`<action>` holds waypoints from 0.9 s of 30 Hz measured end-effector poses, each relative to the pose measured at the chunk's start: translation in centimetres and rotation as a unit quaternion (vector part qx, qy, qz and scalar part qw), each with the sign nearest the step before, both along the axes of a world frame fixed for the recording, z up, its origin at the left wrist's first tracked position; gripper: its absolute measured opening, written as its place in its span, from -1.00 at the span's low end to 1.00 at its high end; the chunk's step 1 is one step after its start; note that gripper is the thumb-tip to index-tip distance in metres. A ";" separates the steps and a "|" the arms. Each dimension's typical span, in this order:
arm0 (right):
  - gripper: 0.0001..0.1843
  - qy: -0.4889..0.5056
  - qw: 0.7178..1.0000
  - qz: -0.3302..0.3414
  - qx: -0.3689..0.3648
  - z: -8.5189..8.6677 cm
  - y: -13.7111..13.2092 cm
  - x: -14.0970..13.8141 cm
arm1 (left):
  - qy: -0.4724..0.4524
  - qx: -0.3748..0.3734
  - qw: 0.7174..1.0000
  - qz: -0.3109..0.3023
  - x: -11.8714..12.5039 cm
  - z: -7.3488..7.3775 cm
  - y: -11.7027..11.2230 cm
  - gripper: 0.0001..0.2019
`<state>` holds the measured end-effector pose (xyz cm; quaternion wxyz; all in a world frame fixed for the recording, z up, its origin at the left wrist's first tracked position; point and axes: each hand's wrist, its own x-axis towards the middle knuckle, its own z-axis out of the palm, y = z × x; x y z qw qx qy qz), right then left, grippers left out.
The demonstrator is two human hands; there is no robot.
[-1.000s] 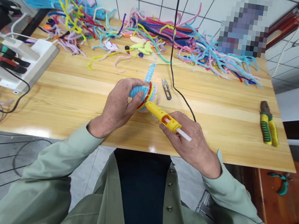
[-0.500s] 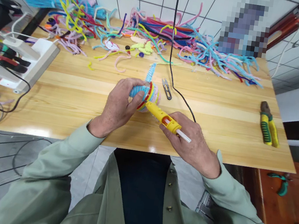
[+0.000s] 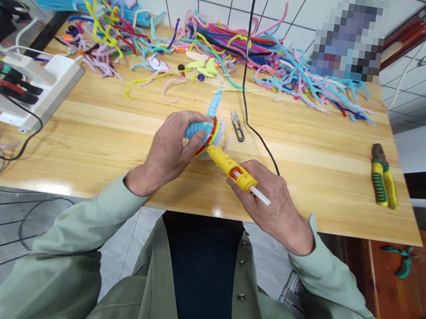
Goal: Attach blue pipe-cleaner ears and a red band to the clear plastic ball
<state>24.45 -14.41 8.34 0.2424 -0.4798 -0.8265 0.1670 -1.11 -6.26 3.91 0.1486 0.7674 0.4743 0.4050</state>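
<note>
Our left hand (image 3: 171,145) arches, fingers (image 3: 193,145) clamped on one striped craft (image 3: 217,133); right of it, our right hand (image 3: 276,201) seemingly grips one glue gun (image 3: 228,163).

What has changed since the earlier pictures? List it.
Almost nothing: the rear of the yellow plastic glue gun in the right hand has shifted very slightly down the picture. Nothing was taken up or released; the left hand stays on the striped blue, red and yellow fuzzy piece.
</note>
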 end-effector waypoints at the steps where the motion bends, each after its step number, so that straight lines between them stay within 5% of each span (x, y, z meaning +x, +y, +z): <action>1: -0.88 0.003 1.000 0.001 -0.002 0.0 0.0 0.0 | -0.003 0.001 1.000 -0.001 0.0 0.0 0.0 -0.74; 12: -0.86 0.064 0.998 0.005 0.030 -0.9 0.1 0.4 | 0.000 -0.006 1.000 0.001 -0.1 0.2 0.1 -0.72; 27: -0.89 0.014 1.000 -0.003 0.014 -1.0 -0.2 -0.1 | 0.006 -0.007 1.000 -0.001 -0.2 0.3 0.1 -0.72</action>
